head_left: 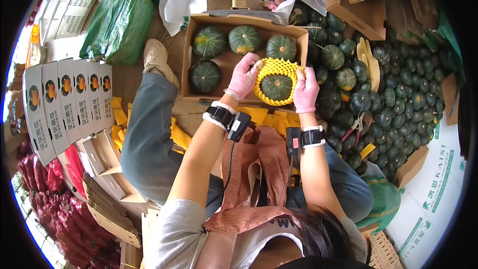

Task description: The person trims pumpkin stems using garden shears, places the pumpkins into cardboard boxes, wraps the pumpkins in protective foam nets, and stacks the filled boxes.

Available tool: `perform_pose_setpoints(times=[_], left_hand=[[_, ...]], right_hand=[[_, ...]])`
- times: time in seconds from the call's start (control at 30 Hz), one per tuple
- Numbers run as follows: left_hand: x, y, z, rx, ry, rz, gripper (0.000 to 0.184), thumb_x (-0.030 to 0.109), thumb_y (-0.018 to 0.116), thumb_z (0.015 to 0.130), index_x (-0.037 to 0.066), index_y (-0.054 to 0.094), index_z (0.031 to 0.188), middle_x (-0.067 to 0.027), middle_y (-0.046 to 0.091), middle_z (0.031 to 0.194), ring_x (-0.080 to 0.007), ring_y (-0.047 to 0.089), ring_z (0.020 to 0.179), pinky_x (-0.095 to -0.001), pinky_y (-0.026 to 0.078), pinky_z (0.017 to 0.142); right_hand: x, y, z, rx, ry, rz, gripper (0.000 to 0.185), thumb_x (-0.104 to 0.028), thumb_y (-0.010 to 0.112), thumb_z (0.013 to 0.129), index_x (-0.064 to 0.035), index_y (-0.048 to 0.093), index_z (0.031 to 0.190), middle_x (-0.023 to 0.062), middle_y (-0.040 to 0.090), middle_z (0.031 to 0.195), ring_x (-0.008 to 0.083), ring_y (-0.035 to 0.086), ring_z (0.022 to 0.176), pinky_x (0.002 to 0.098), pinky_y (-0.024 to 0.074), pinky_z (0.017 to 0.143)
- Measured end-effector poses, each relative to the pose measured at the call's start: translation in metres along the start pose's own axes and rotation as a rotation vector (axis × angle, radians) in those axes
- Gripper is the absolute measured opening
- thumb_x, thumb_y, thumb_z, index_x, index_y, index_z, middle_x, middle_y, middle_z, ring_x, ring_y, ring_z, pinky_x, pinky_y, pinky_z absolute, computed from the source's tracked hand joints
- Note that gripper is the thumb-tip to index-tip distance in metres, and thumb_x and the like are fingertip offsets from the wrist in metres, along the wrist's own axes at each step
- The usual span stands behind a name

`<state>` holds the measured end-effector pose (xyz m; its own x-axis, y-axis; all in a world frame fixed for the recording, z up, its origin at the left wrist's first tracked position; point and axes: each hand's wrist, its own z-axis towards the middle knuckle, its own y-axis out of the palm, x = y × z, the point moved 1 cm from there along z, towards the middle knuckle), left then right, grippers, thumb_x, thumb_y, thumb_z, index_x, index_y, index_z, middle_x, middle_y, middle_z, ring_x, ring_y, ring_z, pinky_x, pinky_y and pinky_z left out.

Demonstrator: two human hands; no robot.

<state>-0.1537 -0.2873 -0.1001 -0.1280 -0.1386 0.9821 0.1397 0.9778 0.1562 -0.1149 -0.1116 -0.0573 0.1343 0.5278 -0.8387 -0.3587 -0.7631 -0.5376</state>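
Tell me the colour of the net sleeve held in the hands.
The net sleeve is bright yellow, seen in the head view.

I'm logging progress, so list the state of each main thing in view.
Netted squash, partly covered, upper side bare
Yellow net, stretched around squash
Left fingers, closed on net
Right fingers, closed on net
Cardboard box, open, part-filled
Four boxed squash, bare
Squash heap, loose, unboxed
Other yellow nets, lying loose
Green sack, bulging
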Motion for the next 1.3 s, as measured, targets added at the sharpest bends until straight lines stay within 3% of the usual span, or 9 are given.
perform_pose_setpoints(times=[0.17, 0.23, 0.3, 0.37, 0.43, 0.5, 0.57, 0.67, 1.3], left_hand=[[-0.025, 0.002, 0.013, 0.009, -0.444, -0.475, 0.01, 0.013, 0.062, 0.089, 0.004, 0.06, 0.087, 0.0043, 0.057, 0.077, -0.005, 0.05, 0.069, -0.0208, 0.044, 0.062], [-0.03, -0.004, 0.016, -0.025, -0.263, -0.109, 0.013, 0.014, 0.062, 0.089, 0.001, 0.059, 0.09, -0.0003, 0.06, 0.077, -0.0071, 0.052, 0.071, -0.0237, 0.046, 0.063], [-0.014, -0.007, 0.008, 0.084, 0.105, 0.765, 0.021, 0.019, 0.061, 0.089, 0.001, 0.053, 0.096, -0.0212, 0.062, 0.081, -0.0328, 0.062, 0.073, -0.0361, 0.049, 0.062], [0.006, 0.001, -0.005, 0.193, -0.069, 0.751, 0.024, 0.02, 0.059, 0.089, 0.002, 0.049, 0.1, -0.0232, 0.061, 0.082, -0.042, 0.058, 0.073, -0.0417, 0.048, 0.059], [0.04, 0.012, -0.024, 0.14, -0.081, 0.496, 0.031, 0.019, 0.063, 0.086, 0.005, 0.048, 0.109, -0.0193, 0.063, 0.09, -0.0372, 0.062, 0.079, -0.0431, 0.051, 0.066], [0.063, 0.022, -0.04, -0.025, 0.271, 0.641, 0.055, 0.021, 0.073, 0.076, 0.009, 0.046, 0.122, -0.0247, 0.053, 0.116, -0.0369, 0.058, 0.099, -0.0408, 0.05, 0.082], [0.06, 0.029, -0.047, -0.208, 0.143, 0.878, 0.079, 0.023, 0.081, 0.065, 0.014, 0.042, 0.133, -0.0288, 0.035, 0.131, -0.0415, 0.045, 0.117, -0.041, 0.041, 0.098], [0.062, 0.031, -0.039, -0.224, 0.043, 0.855, 0.089, 0.026, 0.085, 0.056, 0.014, 0.041, 0.133, -0.0307, 0.031, 0.133, -0.0441, 0.043, 0.118, -0.0417, 0.041, 0.1], [0.078, 0.046, -0.034, -0.386, -0.089, 1.111, 0.115, 0.027, 0.089, 0.042, 0.02, 0.027, 0.139, -0.0303, 0.024, 0.136, -0.0494, 0.039, 0.118, -0.0469, 0.04, 0.099]], right_hand=[[0.015, -0.002, 0.01, -0.041, 0.073, -0.042, 0.017, -0.022, 0.057, 0.09, -0.0062, 0.054, 0.093, 0.0198, 0.061, 0.079, 0.0369, 0.061, 0.072, 0.0374, 0.0491, 0.065], [0.007, 0.0, 0.009, -0.025, 0.068, -0.186, 0.019, -0.024, 0.057, 0.089, -0.0079, 0.051, 0.095, 0.0197, 0.061, 0.08, 0.0395, 0.061, 0.076, 0.0412, 0.0493, 0.064], [-0.002, -0.001, 0.009, 0.032, 0.02, -0.322, 0.021, -0.028, 0.057, 0.089, -0.0101, 0.048, 0.094, 0.0181, 0.061, 0.077, 0.04, 0.06, 0.075, 0.0454, 0.0484, 0.06], [-0.012, -0.001, 0.006, 0.153, -0.049, -0.397, 0.022, -0.03, 0.057, 0.089, -0.011, 0.048, 0.093, 0.0175, 0.061, 0.076, 0.04, 0.06, 0.075, 0.0467, 0.0478, 0.058], [-0.019, -0.004, 0.005, 0.194, -0.097, -0.458, 0.021, -0.03, 0.055, 0.09, -0.0115, 0.045, 0.094, 0.018, 0.061, 0.075, 0.0406, 0.059, 0.072, 0.0483, 0.0468, 0.055], [-0.012, -0.002, -0.001, 0.157, 0.035, -0.417, 0.021, -0.029, 0.054, 0.09, -0.0109, 0.044, 0.095, 0.0191, 0.06, 0.075, 0.0413, 0.059, 0.07, 0.0489, 0.0464, 0.055], [-0.011, -0.003, -0.011, 0.18, 0.022, -0.191, 0.017, -0.023, 0.052, 0.091, -0.0102, 0.046, 0.101, 0.0205, 0.059, 0.078, 0.0422, 0.058, 0.073, 0.0484, 0.0469, 0.06], [-0.026, -0.013, -0.038, 0.005, -0.342, -0.361, 0.031, -0.006, 0.055, 0.083, -0.0131, 0.051, 0.113, 0.0164, 0.053, 0.103, 0.0368, 0.053, 0.092, 0.0435, 0.0479, 0.077], [-0.025, -0.005, -0.051, -0.145, 0.152, -0.3, 0.06, -0.003, 0.053, 0.076, -0.0151, 0.036, 0.133, 0.0234, 0.051, 0.111, 0.0432, 0.058, 0.093, 0.0473, 0.0487, 0.082]])
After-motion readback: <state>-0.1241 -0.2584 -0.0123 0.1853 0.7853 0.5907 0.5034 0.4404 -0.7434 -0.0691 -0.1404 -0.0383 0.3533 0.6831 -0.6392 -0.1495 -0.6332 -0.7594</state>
